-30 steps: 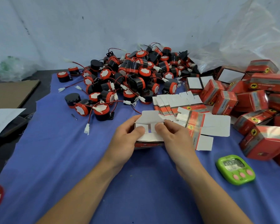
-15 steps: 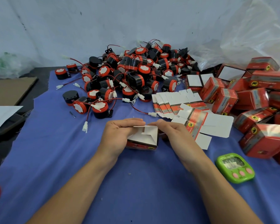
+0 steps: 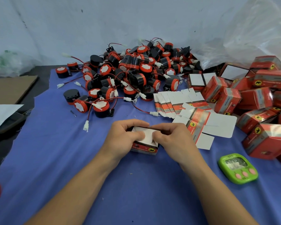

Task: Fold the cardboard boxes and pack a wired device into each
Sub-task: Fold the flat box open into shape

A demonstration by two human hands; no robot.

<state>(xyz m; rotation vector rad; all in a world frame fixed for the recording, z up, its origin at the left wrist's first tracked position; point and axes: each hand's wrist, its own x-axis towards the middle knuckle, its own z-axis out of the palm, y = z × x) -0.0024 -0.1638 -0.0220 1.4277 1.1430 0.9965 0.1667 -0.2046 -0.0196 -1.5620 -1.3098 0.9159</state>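
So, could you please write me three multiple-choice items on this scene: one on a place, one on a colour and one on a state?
1. Where does the green timer lie?
A. on top of the heap of devices
B. on the blue cloth, to the right of the right hand
C. on the brown cardboard

2. What colour are the folded-in flaps of the box?
A. white
B. green
C. black

3. How is the box held?
A. by one hand alone
B. by both hands
C. by neither hand

Key:
1 B, the timer sits on the cloth beside the right forearm.
2 A, white shows between the thumbs.
3 B, the left hand and the right hand both grip it.
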